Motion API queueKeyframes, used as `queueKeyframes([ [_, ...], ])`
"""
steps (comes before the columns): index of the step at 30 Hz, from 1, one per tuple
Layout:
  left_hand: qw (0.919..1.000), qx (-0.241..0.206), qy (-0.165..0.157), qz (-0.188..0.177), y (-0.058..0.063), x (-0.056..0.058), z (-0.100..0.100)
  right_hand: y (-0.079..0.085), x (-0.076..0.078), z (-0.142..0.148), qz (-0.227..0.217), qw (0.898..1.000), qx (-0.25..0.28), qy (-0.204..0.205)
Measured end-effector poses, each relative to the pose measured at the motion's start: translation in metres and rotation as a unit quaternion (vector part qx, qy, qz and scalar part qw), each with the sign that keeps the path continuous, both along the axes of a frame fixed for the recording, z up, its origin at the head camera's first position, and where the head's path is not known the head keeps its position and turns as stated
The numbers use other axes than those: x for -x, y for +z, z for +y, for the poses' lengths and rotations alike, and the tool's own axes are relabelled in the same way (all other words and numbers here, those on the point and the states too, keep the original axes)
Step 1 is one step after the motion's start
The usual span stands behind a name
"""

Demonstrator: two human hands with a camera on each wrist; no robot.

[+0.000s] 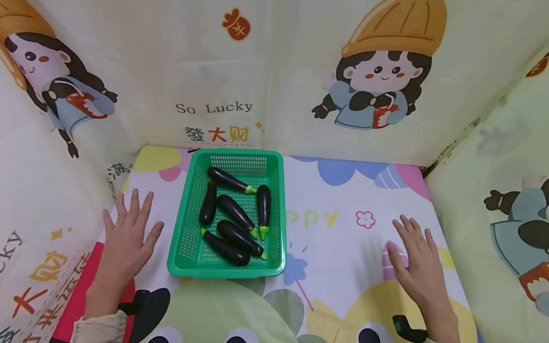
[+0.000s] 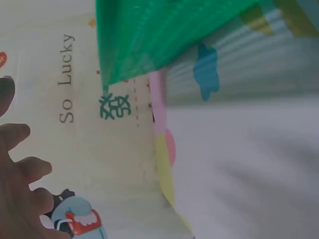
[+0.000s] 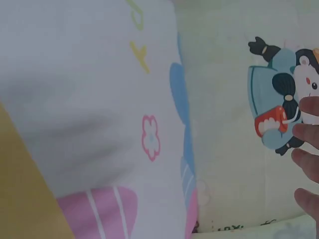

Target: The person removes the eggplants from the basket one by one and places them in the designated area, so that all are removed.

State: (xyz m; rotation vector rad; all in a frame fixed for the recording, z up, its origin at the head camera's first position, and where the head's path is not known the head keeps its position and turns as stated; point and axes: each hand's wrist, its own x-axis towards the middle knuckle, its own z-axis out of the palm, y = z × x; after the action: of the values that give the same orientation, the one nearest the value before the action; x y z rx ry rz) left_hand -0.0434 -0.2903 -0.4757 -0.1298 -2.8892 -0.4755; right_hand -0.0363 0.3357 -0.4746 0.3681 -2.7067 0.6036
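Note:
A green plastic basket [image 1: 176,249] with slotted walls stands left of the table's middle. Several small dark purple eggplants [image 1: 236,211] with green stem ends lie inside it. My left hand [image 1: 128,238] is spread to the left of the basket, apart from it and holding nothing. To the right, well away from the basket, my right hand [image 1: 418,264] hovers over the table with fingers spread and nothing in them. In the left wrist view, part of the basket [image 2: 144,40] shows at the top and the left fingers [image 2: 35,169] at the left edge. Right fingertips [image 3: 305,157] show in the right wrist view.
A printed cloth [image 1: 326,249] with cartoon figures covers the table. Patterned sheets stand as a back wall [image 1: 290,87], a left wall [image 1: 25,186] and a right wall [image 1: 486,154] around it. A dark strap mount [image 1: 409,329] sits at the right wrist.

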Motion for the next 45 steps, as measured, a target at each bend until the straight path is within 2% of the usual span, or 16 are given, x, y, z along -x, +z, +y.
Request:
queueKeyframes([
  [4,0.9991,-0.041,0.012,0.000,0.005,-0.003,0.009,0.000,0.001,-0.012,0.041,0.999,0.022,-0.001],
  [9,0.9915,-0.118,0.055,-0.009,0.012,-0.008,0.019,0.001,0.003,-0.029,0.089,0.994,0.063,0.004],
  [13,0.9790,-0.179,0.094,-0.023,0.013,-0.011,0.028,0.000,0.005,-0.046,0.126,0.986,0.106,0.016],
  [18,0.9549,-0.259,0.132,-0.061,0.014,-0.012,0.039,-0.005,0.011,-0.075,0.138,0.977,0.149,0.058],
  [22,0.9355,-0.306,0.141,-0.108,0.013,-0.011,0.045,-0.010,0.013,-0.101,0.116,0.973,0.176,0.090],
  [27,0.9143,-0.352,0.133,-0.150,0.007,-0.009,0.049,-0.011,0.015,-0.130,0.088,0.966,0.210,0.126],
  [31,0.8897,-0.391,0.134,-0.194,0.005,-0.006,0.047,-0.012,0.015,-0.149,0.060,0.961,0.221,0.157],
  [34,0.8744,-0.401,0.142,-0.233,0.003,-0.003,0.043,-0.011,0.014,-0.161,0.023,0.959,0.222,0.173],
  [38,0.8620,-0.404,0.149,-0.268,-0.002,-0.003,0.042,-0.004,0.014,-0.179,-0.031,0.954,0.227,0.192],
  [43,0.8516,-0.415,0.154,-0.281,-0.007,0.000,0.043,0.003,0.017,-0.201,-0.112,0.947,0.220,0.206],
  [45,0.8501,-0.417,0.154,-0.282,-0.009,0.002,0.043,0.006,0.019,-0.210,-0.154,0.942,0.218,0.203],
])
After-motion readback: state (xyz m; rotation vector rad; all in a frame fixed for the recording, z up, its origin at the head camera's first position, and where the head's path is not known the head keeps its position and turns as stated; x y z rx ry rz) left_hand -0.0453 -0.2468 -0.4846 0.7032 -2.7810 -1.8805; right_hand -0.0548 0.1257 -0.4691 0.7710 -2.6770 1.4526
